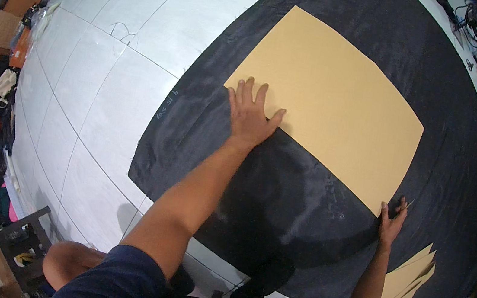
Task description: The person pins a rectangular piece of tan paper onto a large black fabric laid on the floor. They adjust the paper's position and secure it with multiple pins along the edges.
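A large tan sheet of card or stiff paper point(330, 104) lies flat on black cloth point(282, 185) spread over the floor. My left hand point(250, 117) is open, its fingers spread, pressing on the sheet near its left corner. At the sheet's near right corner is my right hand point(390, 224), its thumb touching or close to that corner. A thin, pale, pen-like thing point(410, 204) sticks out from its fingers; its exact kind is too small to make out.
Several tan cut pieces point(405, 285) lie stacked on the cloth by my right forearm. White tiles point(121, 71) cover the floor to the left. Cardboard boxes point(24, 0) and clutter line the far left edge; a dark wooden stool point(25, 235) stands at lower left. Cables point(474, 26) lie at upper right.
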The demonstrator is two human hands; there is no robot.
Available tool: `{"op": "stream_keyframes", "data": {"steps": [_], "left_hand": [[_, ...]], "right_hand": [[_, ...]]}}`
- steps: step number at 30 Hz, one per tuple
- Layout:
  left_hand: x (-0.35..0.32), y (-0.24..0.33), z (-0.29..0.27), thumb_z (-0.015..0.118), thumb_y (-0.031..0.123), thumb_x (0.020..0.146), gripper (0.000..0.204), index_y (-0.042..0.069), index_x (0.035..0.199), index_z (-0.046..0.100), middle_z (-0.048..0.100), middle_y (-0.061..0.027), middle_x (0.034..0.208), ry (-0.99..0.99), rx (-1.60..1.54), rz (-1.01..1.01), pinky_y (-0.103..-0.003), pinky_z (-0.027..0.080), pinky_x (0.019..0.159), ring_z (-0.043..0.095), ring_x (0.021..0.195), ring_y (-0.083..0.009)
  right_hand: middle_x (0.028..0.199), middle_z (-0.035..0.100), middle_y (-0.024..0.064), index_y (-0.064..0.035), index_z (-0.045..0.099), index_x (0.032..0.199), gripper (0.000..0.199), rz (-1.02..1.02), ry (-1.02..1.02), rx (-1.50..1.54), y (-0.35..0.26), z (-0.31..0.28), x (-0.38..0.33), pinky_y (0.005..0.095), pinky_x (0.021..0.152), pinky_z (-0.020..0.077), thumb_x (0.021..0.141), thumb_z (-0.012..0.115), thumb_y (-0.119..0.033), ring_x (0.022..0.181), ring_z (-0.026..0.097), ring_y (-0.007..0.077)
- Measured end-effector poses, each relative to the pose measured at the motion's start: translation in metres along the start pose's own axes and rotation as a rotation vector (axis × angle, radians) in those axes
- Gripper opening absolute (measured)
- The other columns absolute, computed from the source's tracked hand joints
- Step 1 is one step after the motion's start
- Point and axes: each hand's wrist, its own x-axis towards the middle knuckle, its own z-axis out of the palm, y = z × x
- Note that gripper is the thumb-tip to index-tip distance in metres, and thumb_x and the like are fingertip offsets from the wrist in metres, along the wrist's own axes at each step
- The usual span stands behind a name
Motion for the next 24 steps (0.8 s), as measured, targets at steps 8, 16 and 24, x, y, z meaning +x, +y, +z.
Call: {"op": "stream_keyframes", "data": {"steps": [8,16,24], "left_hand": [[0.004,-0.023,-0.005,0.069,0.052,0.091,0.077,0.003,0.145,0.047,0.035,-0.0296,0.154,-0.128,0.018,-0.025,-0.054,0.017,0.125,0.026,0.149,-0.0459],[0.002,-0.027,-0.008,0.075,0.05,0.087,0.078,0.0,0.141,0.051,0.037,-0.0329,0.15,-0.061,0.022,0.002,-0.058,0.023,0.121,0.032,0.144,-0.0509],[0.011,-0.037,0.002,0.073,0.056,0.087,0.085,0.003,0.148,0.046,0.031,-0.0304,0.158,-0.16,0.125,0.047,-0.056,0.022,0.122,0.027,0.148,-0.0464]], "right_hand": [[0.144,0.052,0.019,-0.009,0.044,0.153,0.08,-0.037,0.038,-0.026,0.003,0.003,0.001,0.0497,0.11,0.0393,0.088,0.08,-0.04,0.121,0.052,0.033],[0.132,0.053,0.0182,-0.0074,0.046,0.152,0.082,-0.051,0.056,0.024,0.001,0.004,-0.001,0.0451,0.104,0.0427,0.086,0.082,-0.039,0.113,0.052,0.0312],[0.135,0.057,0.0203,-0.0075,0.05,0.147,0.081,0.004,0.037,0.112,-0.007,-0.001,0.002,0.0469,0.1,0.0481,0.08,0.088,-0.033,0.113,0.059,0.0333]]}}
